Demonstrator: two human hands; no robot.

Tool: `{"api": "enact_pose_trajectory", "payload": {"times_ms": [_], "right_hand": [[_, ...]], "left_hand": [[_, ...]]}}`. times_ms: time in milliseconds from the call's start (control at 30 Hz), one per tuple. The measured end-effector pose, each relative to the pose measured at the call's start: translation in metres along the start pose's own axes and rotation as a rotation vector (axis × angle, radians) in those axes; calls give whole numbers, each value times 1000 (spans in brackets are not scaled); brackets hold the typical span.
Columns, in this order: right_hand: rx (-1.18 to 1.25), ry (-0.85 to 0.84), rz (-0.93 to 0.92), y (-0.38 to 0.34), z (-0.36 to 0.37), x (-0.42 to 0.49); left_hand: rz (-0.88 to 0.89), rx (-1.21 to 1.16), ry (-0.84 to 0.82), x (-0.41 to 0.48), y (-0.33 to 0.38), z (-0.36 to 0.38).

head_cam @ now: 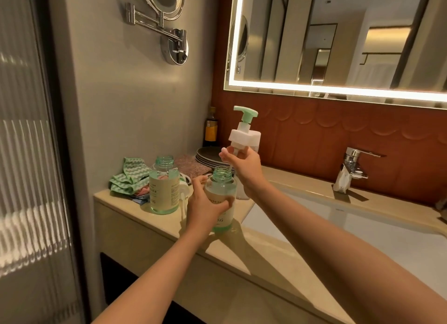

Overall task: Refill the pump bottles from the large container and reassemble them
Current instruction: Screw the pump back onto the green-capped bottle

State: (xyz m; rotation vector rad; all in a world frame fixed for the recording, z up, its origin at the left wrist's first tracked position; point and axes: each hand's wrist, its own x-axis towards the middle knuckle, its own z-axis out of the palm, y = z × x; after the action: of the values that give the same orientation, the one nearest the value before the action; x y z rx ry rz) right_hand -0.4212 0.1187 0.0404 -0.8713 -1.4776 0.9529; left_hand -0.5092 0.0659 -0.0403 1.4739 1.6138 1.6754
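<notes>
Head view, left hand (205, 204) gripping open green bottle (221, 202) on counter (145, 217), right hand (242, 165) holding pump head (244, 130) above its neck.

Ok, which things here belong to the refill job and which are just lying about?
In the job: green-tinted clear bottle gripped by left hand; white pump head with green nozzle in right hand; second open green-tinted bottle.
Lying about: green striped cloth; stack of dark plates; dark yellow-labelled bottle; chrome tap.
</notes>
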Motion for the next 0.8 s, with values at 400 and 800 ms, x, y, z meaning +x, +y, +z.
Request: {"api": "enact_pose_trajectory", "payload": {"times_ms": [400,800], "right_hand": [[20,-120,138,2,7,-11],[-1,-132,48,6,0,-13]], "left_hand": [[2,-18,-16,-1,2,-2],[0,-95,-28,-2,-2,1]]}}
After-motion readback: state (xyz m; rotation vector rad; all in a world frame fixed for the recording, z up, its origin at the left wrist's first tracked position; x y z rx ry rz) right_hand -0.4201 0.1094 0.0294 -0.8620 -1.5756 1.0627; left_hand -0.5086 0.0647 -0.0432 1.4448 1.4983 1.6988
